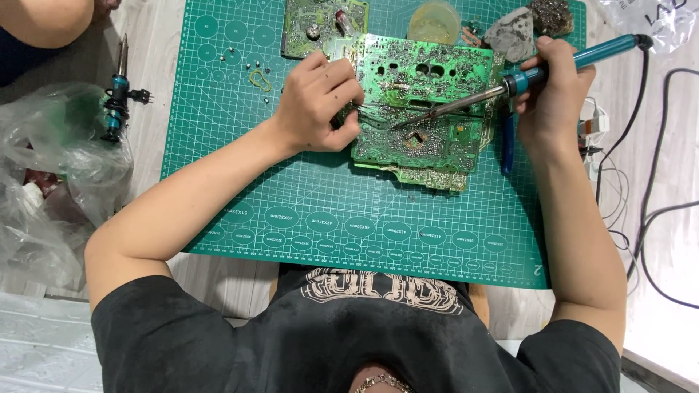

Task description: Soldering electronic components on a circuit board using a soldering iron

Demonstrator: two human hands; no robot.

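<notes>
the right hand is closed round a teal soldering iron, tip angled onto the green circuit board between both hands, while the left hand, fingers curled, pinches tweezers there, steadying it.

**Both arms stretched forward, hands working close together**

The person's left arm reaches out from the near left, bare from the short sleeve, elbow bent and forearm angling far and to the right. The left hand is curled, fingers tucked in a tight pinch, knuckles up. The right arm runs almost straight away from the near right. The right hand sits far right, fingers wrapped in a pen-like grip, wrist slightly cocked. The two hands stay apart, level with each other.
</notes>
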